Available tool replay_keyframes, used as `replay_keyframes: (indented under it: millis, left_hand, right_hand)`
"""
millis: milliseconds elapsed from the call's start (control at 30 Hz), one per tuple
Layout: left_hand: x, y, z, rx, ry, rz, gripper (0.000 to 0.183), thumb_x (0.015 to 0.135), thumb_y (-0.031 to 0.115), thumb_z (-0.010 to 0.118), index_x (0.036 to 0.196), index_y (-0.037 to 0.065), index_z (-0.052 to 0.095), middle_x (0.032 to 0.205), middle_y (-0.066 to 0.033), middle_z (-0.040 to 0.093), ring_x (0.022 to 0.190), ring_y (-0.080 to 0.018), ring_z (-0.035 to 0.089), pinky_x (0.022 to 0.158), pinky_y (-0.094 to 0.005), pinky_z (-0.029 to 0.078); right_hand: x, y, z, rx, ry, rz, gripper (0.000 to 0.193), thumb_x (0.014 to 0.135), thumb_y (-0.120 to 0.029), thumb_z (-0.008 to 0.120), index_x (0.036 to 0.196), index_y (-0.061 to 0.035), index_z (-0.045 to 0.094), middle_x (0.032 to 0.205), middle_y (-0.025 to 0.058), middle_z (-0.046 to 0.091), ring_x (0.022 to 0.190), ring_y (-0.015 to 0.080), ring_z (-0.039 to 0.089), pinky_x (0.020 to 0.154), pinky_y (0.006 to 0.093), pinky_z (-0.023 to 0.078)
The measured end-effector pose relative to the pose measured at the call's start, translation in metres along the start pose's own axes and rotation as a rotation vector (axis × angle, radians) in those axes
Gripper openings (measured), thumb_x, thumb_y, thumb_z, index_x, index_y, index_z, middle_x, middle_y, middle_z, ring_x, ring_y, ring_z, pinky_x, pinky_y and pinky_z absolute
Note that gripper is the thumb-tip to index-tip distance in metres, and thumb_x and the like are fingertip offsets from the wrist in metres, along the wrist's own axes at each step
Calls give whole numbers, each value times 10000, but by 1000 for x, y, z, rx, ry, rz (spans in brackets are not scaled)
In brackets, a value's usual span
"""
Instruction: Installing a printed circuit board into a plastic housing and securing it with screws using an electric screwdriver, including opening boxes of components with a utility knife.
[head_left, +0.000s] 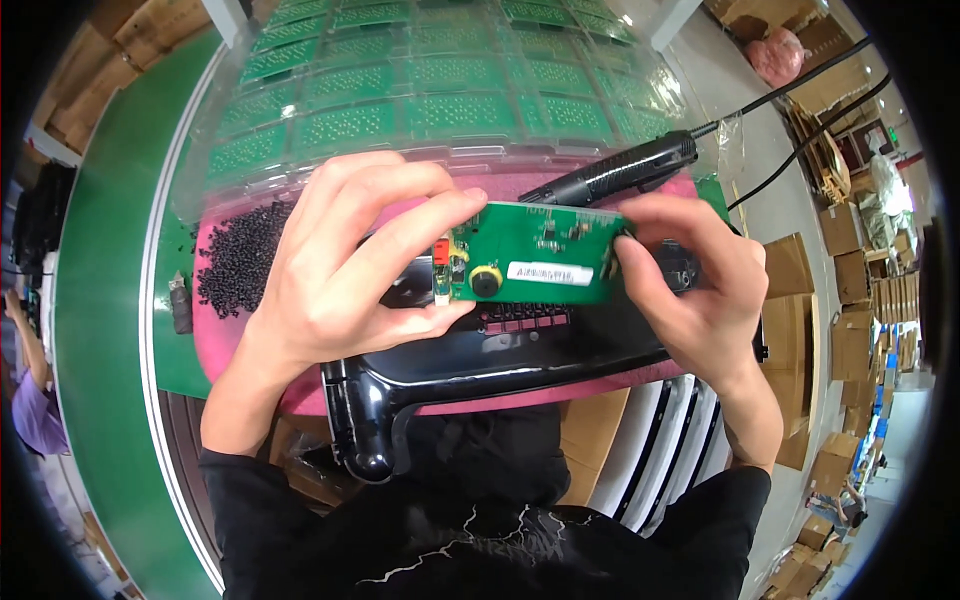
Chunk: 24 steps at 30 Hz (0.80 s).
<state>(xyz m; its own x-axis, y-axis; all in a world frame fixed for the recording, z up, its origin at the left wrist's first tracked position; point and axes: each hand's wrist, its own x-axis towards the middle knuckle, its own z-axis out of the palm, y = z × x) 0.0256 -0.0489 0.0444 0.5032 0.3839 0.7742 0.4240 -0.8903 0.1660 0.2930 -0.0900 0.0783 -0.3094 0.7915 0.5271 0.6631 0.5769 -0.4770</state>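
Between my two hands is a green circuit board (545,250), held up over the bench with its component side toward me. It carries a white label, a round black part on a yellow ring and a red part at its left end. My left hand (350,260) pinches the left end by its top and bottom edges. My right hand (700,270) grips the right end between thumb and fingers. Below the board lies a glossy black plastic housing (480,370) with a rounded arm at its left; the board and my hands cover part of it.
A pink mat (215,345) lies under the housing, with a heap of small black screws (235,260) at left. Behind, clear trays (420,155) hold several green boards. A black electric screwdriver (620,175) with a cable lies at back right. Cardboard boxes (850,345) stand at right.
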Motion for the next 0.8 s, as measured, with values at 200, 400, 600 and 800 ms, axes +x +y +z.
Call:
replay_keyframes:
  millis: [200, 400, 600, 800]
  left_hand:
    - [-5, 16, 5, -372, -428, -149, 620, 553, 236, 854, 1087, 0, 644, 1015, -113, 603, 868, -284, 618, 742, -376, 512]
    - [-12, 22, 16, -413, -597, -267, 576, 566, 209, 841, 1061, 9, 625, 990, -97, 595, 863, -277, 632, 736, -365, 533]
    - [-13, 22, 24, -294, -672, -390, 591, 618, 230, 829, 1103, 19, 563, 1013, -106, 571, 895, -315, 625, 735, -382, 528]
    - [-13, 25, 30, -217, -726, -439, 612, 635, 239, 822, 1135, 27, 540, 1097, -109, 537, 981, -317, 596, 798, -394, 509]
  right_hand:
    - [-36, 5, -26, 372, -452, 455, 239, 785, -67, 735, 976, 41, 639, 774, 94, 704, 727, 144, 696, 671, 244, 528]
    - [-56, 15, -6, 337, -545, 376, 721, 578, -236, 903, 1166, -16, 548, 1091, 130, 567, 962, 258, 574, 848, 339, 477]
    - [-50, 43, 14, 223, -409, 215, 633, 640, -158, 829, 1196, -30, 555, 1231, 139, 502, 1156, 325, 460, 1001, 394, 379]
    - [-55, 47, 23, 127, -436, 219, 655, 641, -137, 818, 1227, -35, 542, 1247, 126, 486, 1163, 323, 434, 1006, 401, 367]
